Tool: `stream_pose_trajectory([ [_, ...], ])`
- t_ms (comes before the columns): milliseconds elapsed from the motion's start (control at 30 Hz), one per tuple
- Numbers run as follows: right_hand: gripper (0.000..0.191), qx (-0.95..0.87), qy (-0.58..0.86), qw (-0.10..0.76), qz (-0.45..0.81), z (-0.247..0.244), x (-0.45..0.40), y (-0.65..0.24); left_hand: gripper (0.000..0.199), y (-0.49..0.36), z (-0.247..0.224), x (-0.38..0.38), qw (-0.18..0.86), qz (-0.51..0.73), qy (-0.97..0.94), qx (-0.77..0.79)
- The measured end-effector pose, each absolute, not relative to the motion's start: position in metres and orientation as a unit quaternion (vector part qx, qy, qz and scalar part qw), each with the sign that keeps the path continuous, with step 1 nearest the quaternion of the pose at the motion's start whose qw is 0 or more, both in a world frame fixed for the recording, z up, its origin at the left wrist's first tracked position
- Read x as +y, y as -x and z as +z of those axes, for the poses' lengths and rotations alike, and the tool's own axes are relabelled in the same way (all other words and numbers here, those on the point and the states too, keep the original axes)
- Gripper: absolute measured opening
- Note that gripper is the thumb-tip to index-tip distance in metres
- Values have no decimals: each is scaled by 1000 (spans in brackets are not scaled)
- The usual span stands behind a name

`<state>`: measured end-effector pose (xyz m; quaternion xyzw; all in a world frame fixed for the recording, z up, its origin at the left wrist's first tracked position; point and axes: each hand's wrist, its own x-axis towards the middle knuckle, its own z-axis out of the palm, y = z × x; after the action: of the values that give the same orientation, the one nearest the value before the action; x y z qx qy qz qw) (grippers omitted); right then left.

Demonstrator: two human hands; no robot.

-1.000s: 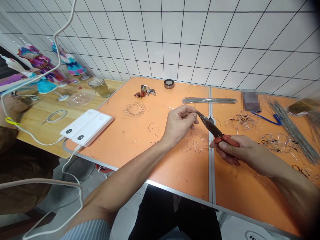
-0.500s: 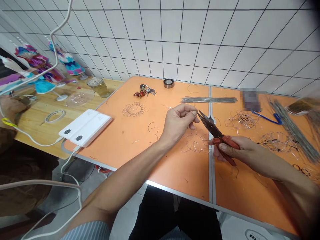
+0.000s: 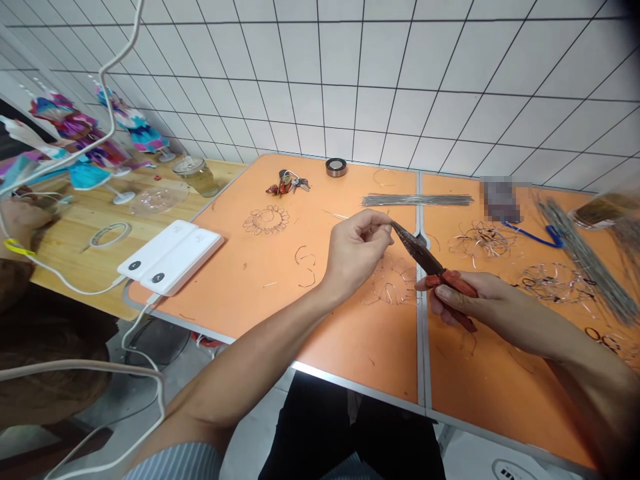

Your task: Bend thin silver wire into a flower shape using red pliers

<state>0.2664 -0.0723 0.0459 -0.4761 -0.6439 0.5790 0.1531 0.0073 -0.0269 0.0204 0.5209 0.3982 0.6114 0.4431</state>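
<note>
Pliers (image 3: 425,257) gripped by red handles in closed right hand (image 3: 467,303), tips shut at left fingertips | left hand (image 3: 355,250) pinched closed, held item too small to see | wire flower (image 3: 393,280) on orange bench (image 3: 280,293) under both hands | wire rods (image 3: 417,199) beyond | white power banks (image 3: 170,257) far left

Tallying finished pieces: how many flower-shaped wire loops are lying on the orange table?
4: one wire flower left of centre, one under the hands, one near the blue item, one farther right. More may be blurred at the right edge.
</note>
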Motion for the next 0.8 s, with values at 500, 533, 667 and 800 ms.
stream_pose_trajectory([
  [500,68,-643,513,146,549,35,-67,-274,14,-1,27,-22,516,568,-531,360],
  [533,69,-644,515,144,546,37,-67,-273,17,-1,27,-21,527,569,-524,352],
  [667,68,-645,538,139,525,46,-68,-267,25,-1,27,-23,562,566,-496,343],
  [800,66,-649,560,138,495,55,-69,-260,24,-2,25,-24,567,556,-486,366],
])
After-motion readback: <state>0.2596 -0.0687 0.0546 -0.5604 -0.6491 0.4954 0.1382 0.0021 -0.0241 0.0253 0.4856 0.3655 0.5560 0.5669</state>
